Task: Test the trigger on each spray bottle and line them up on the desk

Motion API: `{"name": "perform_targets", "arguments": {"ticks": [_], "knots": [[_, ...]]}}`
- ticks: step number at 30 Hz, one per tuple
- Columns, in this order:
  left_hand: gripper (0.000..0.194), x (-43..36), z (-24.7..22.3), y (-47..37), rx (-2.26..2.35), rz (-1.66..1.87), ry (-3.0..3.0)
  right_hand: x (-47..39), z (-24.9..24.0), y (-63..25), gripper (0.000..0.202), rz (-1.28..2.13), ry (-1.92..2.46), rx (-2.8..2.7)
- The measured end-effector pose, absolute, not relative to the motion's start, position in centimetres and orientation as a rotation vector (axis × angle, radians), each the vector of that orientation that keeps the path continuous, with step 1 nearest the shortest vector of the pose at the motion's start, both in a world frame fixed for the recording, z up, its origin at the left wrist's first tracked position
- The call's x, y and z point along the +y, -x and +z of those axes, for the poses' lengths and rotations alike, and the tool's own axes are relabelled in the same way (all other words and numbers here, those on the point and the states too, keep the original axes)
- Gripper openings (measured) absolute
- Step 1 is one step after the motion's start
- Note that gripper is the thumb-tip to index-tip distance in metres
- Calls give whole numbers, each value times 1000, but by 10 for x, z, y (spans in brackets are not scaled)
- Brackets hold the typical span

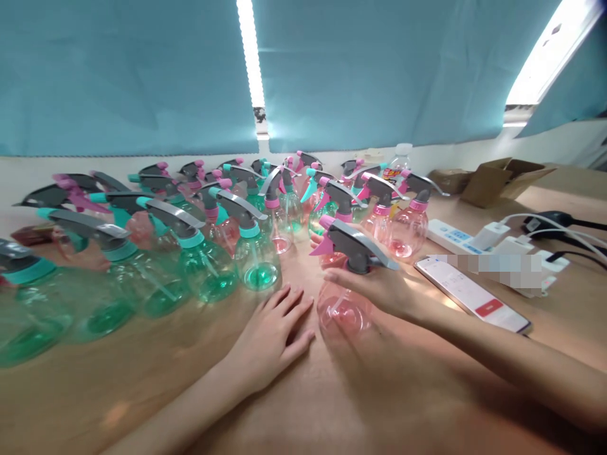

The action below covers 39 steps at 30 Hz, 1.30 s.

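Observation:
My right hand is wrapped round the neck of a clear pink spray bottle with a grey and pink trigger head. The bottle stands upright in front of me; some of my fingers are hidden behind it. Flat on the table lies my left hand, fingers apart and holding nothing, just left of that bottle. Nearest to its fingertips is a green spray bottle with a teal collar. Another green spray bottle stands to its left, and a pink spray bottle is beyond my right hand.
Several more green and pink spray bottles crowd the wooden table to the left and back. At the right are a phone, a white power strip with plugs and cables, and an open cardboard box. A blue curtain hangs behind.

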<state>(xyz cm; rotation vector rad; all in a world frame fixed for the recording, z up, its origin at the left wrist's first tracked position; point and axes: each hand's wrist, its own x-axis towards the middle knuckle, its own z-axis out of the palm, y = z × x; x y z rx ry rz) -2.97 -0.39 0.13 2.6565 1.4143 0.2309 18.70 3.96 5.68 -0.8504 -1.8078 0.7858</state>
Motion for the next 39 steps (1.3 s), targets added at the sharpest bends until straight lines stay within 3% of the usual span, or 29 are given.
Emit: {"name": "perform_targets", "arguments": {"ticks": [2,5,9,11,15,20,25,39], "knots": [[54,-4,2,29,1413,228,-2654,38,51,-195,28,730,997,-1895],[53,-4,3,29,1424,234,-2651,34,44,-211,25,577,1142,-2050],[50,-6,3,29,1440,275,-2659,20,42,-225,58,487,1125,-2043],[48,-9,3,31,1436,291,-2668,13,43,-227,63,479,1142,-2021],[44,-20,4,39,1426,309,-2679,11,45,-220,51,381,1164,-2022],[44,-34,3,53,1421,332,-2677,31,44,-199,58,272,1245,-2027],[44,-37,2,56,1431,345,-2658,55,47,-172,50,249,1234,-2051],[41,-37,0,56,1396,403,-2681,91,52,-148,56,250,1216,-2064]]}}
